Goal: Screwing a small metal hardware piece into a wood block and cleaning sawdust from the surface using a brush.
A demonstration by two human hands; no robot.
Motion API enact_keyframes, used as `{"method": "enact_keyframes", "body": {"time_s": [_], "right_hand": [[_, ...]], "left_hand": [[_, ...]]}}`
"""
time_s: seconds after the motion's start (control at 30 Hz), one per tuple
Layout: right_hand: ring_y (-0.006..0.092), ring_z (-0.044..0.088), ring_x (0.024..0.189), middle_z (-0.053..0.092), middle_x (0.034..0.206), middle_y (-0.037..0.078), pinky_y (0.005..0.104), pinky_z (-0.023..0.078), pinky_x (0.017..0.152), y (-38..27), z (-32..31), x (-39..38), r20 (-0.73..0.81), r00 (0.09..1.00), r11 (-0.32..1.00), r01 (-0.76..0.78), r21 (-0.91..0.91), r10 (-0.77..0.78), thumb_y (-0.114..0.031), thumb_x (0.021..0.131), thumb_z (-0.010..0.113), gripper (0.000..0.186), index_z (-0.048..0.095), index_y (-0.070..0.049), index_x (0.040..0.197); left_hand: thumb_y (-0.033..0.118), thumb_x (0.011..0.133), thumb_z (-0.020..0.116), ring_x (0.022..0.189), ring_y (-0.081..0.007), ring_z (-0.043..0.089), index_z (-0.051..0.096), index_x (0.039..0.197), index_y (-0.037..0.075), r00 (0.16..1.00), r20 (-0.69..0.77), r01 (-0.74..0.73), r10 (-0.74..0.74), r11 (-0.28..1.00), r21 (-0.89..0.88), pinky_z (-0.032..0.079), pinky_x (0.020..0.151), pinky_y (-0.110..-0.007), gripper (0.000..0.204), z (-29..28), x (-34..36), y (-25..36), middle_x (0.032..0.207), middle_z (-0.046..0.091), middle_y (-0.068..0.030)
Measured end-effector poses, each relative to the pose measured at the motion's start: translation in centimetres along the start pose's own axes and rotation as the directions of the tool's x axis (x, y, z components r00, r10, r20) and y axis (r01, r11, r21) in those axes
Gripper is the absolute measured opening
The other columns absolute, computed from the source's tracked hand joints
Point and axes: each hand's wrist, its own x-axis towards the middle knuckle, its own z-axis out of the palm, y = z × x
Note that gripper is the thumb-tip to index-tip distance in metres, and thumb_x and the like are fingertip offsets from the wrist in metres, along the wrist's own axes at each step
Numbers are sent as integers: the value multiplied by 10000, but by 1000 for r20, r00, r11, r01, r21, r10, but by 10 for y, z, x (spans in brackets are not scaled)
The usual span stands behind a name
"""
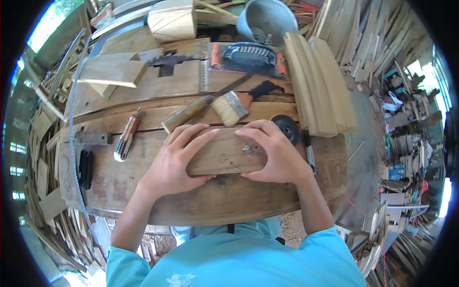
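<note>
A short rectangular wooden block (222, 153), with small screws or nail heads near its right end, lies at the front middle of the worn workbench (320, 177). My left hand (179, 158) grips its left end, thumb along the near edge and fingers over the far edge. My right hand (279, 155) holds the right end the same way. Just beyond the hands are a wooden-handled tool (187, 113) with a long dark blade and a paintbrush (229, 107). A black disc (287, 125) sits beside my right fingers, partly hidden by them.
A folding tool (126, 134), a black object (86, 167) and a metal bar (88, 137) lie left. A sanding block (248, 57), boards (320, 86), a pale wood block (172, 21) and a bucket (267, 19) stand behind. Scrap wood (50, 186) surrounds the bench.
</note>
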Motion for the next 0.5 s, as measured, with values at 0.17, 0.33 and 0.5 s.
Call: {"method": "enact_keyframes", "body": {"time_s": [0.17, 0.33, 0.5], "right_hand": [[391, 561, 1292, 563, 1417, 169, 474, 483, 1096, -4, -4, -14, -128, 988, 994, 74, -77, -84, -163, 567, 957, 822, 670, -139, 1337], [387, 583, 1269, 591, 1393, 160, 476, 511, 1061, -13, -38, -23, -302, 948, 977, 39, -208, -102, -153, 534, 962, 827, 684, -143, 1313], [365, 628, 1230, 640, 1334, 164, 469, 526, 1040, 2, -66, -11, -659, 744, 948, -121, -295, -110, -133, 554, 981, 808, 674, -90, 1300]], "left_hand": [[166, 638, 932, 1440, -428, 485, 523, 1561, 100, 999, -34, -24, 20, 994, -111, 434, 1189, -521, 1011, 3, 3, -3, 1580, 490, -203], [160, 675, 907, 1469, -463, 462, 501, 1571, 48, 984, -177, -74, 38, 977, -202, 400, 1209, -526, 990, -2, 1, -8, 1615, 437, -259], [199, 793, 834, 1425, -478, 493, 547, 1523, 25, 965, -257, -76, 45, 991, -113, 412, 1177, -548, 804, -2, -7, -16, 1572, 480, -282]]}}
